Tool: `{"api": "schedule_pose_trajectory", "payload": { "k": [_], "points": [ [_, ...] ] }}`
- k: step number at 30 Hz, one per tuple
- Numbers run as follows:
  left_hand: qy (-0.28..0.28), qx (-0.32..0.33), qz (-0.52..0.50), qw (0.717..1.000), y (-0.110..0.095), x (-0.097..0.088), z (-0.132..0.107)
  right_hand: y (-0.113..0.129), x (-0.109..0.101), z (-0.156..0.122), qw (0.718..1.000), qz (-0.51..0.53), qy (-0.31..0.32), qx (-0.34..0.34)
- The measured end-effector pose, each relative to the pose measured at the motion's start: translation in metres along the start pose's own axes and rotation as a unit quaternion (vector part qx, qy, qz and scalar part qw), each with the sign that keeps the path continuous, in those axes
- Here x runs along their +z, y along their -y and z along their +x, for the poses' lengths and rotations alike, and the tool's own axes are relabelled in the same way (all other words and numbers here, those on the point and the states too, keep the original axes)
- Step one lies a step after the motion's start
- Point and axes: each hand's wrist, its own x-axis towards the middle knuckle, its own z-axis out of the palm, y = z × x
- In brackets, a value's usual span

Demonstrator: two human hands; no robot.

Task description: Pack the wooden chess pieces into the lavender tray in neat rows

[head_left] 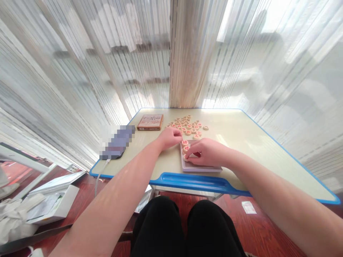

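Observation:
A shallow, pale-rimmed box tray lies near the front edge of the table. Along its left side is a column of round wooden Chinese chess pieces, among them one with a red character. My right hand reaches over the tray, its fingertips closed on the lowest chess piece of that column. Just left of the tray's far corner, my left hand is curled with fingers together; whatever it may hold is hidden. Beyond both hands spreads a loose pile of chess pieces with red and dark characters.
A flat printed box sits at the table's back left. Nearer on the left lies a phone-like device, partly blurred out, with a white cable. The table has a blue edge and front groove. Curtains hang behind.

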Motion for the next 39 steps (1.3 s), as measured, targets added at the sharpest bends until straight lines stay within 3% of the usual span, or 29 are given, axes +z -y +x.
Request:
{"api": "schedule_pose_trajectory", "payload": {
  "k": [14, 22, 39],
  "points": [
    [-0.001, 0.008, 0.009, 1.0, -0.001, 0.0, -0.001, 0.002, 0.002, 0.0, 1.0, 0.0, 0.008, -0.009],
    [0.003, 0.005, 0.007, 1.0, -0.002, -0.001, -0.001, 0.004, -0.002, -0.002, 1.0, -0.013, -0.021, 0.008],
    [0.011, 0.0, -0.022, 1.0, 0.005, 0.001, 0.003, -0.009, 0.003, -0.001, 1.0, 0.01, 0.021, -0.005]
  ]
}}
